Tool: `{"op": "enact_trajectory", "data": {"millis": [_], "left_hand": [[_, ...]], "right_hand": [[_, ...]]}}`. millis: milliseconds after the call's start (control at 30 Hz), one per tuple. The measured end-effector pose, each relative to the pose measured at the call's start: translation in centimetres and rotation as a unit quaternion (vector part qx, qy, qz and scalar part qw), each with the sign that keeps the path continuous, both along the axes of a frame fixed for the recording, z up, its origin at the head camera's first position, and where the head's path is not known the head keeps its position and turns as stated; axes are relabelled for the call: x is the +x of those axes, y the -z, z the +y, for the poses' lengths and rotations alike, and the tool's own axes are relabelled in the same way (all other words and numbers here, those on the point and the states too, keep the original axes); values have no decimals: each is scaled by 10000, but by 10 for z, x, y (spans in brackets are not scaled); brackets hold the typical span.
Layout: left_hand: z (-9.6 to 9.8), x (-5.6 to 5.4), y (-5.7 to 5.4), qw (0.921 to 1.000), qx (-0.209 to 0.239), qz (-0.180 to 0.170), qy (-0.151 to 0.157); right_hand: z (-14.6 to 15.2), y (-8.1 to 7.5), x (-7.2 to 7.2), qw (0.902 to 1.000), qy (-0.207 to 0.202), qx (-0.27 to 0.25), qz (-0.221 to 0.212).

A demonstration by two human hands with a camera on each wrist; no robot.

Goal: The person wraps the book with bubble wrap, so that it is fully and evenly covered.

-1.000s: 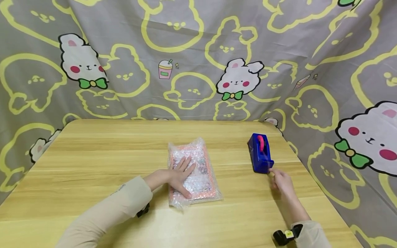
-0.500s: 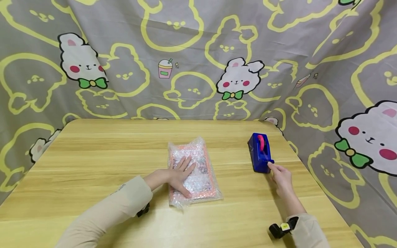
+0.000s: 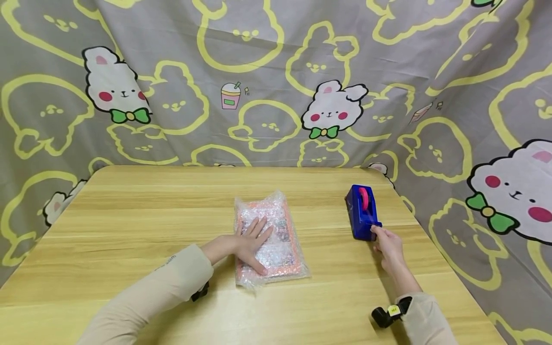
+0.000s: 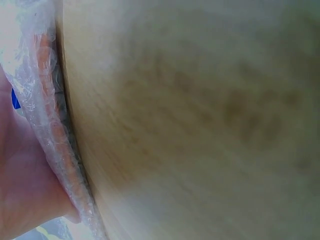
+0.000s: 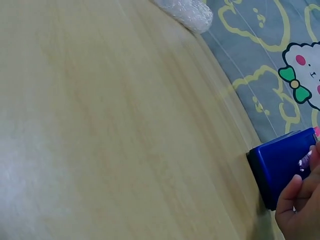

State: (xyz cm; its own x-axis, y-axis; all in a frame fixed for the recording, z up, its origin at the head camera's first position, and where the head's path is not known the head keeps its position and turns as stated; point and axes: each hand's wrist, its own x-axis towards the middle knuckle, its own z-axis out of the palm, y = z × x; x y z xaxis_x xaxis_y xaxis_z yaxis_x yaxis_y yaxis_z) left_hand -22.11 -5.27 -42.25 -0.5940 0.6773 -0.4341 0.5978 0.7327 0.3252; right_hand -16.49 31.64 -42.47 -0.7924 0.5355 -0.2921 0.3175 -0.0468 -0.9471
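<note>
My left hand [image 3: 250, 245] lies flat with its fingers spread on a bubble-wrapped flat package [image 3: 284, 256], whose orange-pink border shows through. In the left wrist view, the package's wrapped edge [image 4: 57, 125] lies right along the table. A blue tape dispenser [image 3: 360, 218] with a pink tape core [image 3: 364, 197] stands to the right. My right hand [image 3: 390, 247] is at the dispenser's front end, thumb and index finger pinching the clear tape by the cutter. The tape itself hardly shows. In the right wrist view, the curled fingers overlap the dispenser's side [image 5: 280, 160].
Both items rest on a wood-grain table [image 3: 142, 215]. A grey curtain [image 3: 267, 129] with rabbit prints hangs behind it and on the right side. Each wrist carries a black camera; the right one [image 3: 390, 314] sits low over the table.
My right hand has moved slightly up and left, closer against the dispenser's front. The left hand, the package and the dispenser stay where they were.
</note>
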Motion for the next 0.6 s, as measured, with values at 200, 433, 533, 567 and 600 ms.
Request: {"op": "enact_trajectory", "data": {"millis": [200,433,533,567,600], "left_hand": [[1,-1,1,10000,-18,-2,-12],[0,-2,0,10000,-35,-11,-26],[1,-2,1,10000,-28,-21,-10],[1,-2,1,10000,-41,-19,-12],[1,-2,1,10000,-46,-25,-13]], "right_hand": [[1,-1,0,9999,-51,-42,-141],[-1,-5,-1,9999,-136,6,-91],[0,-6,-1,9998,-122,49,-152],[0,-6,-1,9998,-131,56,-166],[0,-5,-1,9997,-149,48,-176]]}}
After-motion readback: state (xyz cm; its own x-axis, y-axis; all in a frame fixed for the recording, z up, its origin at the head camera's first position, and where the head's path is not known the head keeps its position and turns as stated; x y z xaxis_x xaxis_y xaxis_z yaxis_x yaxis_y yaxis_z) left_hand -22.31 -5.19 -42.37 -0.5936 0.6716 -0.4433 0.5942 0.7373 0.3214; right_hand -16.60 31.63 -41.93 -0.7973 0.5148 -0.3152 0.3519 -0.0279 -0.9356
